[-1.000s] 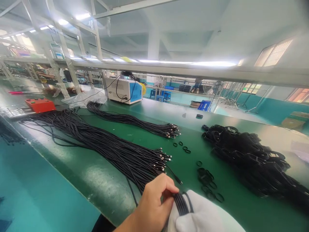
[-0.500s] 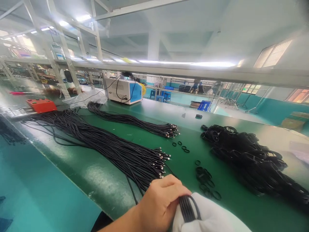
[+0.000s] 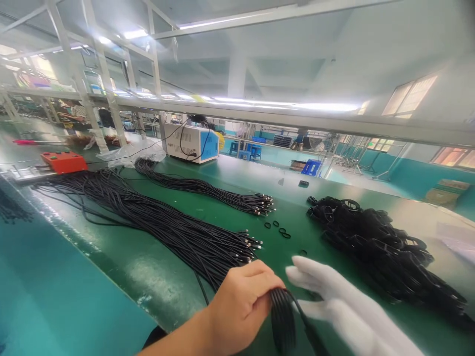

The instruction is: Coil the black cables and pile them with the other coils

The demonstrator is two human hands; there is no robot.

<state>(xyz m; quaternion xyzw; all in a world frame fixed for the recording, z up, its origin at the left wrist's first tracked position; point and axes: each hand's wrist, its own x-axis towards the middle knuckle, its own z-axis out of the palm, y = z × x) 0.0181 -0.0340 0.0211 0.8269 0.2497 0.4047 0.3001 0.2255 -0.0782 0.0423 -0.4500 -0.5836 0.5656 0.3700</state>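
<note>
My bare left hand [image 3: 241, 306] is closed around a coiled black cable [image 3: 284, 319] at the near edge of the green bench [image 3: 148, 277]. My right hand [image 3: 334, 304], in a white glove, is beside the coil with its fingers stretched out and apart, holding nothing. Under the glove's fingertips lie small black rubber bands [image 3: 276, 227], with more scattered further back. Just ahead of my left hand ends a long bundle of straight black cables [image 3: 178, 232] with metal plugs.
A second cable bundle [image 3: 208, 190] lies further back. A heap of coiled black cables [image 3: 382, 247] fills the right side. A white and blue machine [image 3: 191, 141], an orange box [image 3: 63, 160] and clear plastic sit at the far left. The floor drops off at the left.
My gloved right hand has let go of the coil and opened, reaching forward. My left hand keeps the coil and has risen slightly. The camera tilted down a little.
</note>
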